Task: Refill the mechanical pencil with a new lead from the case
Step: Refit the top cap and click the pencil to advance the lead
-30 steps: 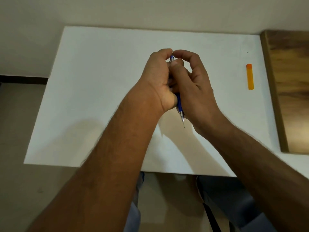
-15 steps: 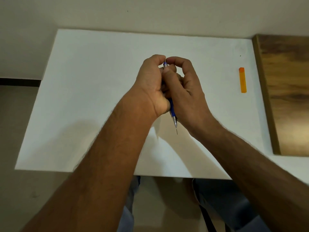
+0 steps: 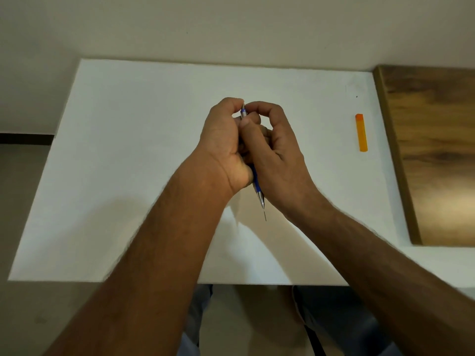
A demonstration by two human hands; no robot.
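Both hands hold a blue mechanical pencil [image 3: 257, 185] above the middle of the white table [image 3: 128, 150]. Its metal tip points toward me, with a thin lead sticking out. My left hand [image 3: 226, 142] wraps around the barrel. The thumb and forefinger of my right hand [image 3: 277, 152] pinch the silver top end of the pencil. Most of the barrel is hidden inside the hands. The orange lead case [image 3: 361, 132] lies flat on the table, well to the right of my hands.
A wooden board [image 3: 431, 150] lies along the table's right side. A pale wall runs behind the table. My legs show below the table's near edge.
The view has shifted slightly. Both hands keep the same grip on the pencil, and slightly more lead shows at the tip. The lead case has not moved.
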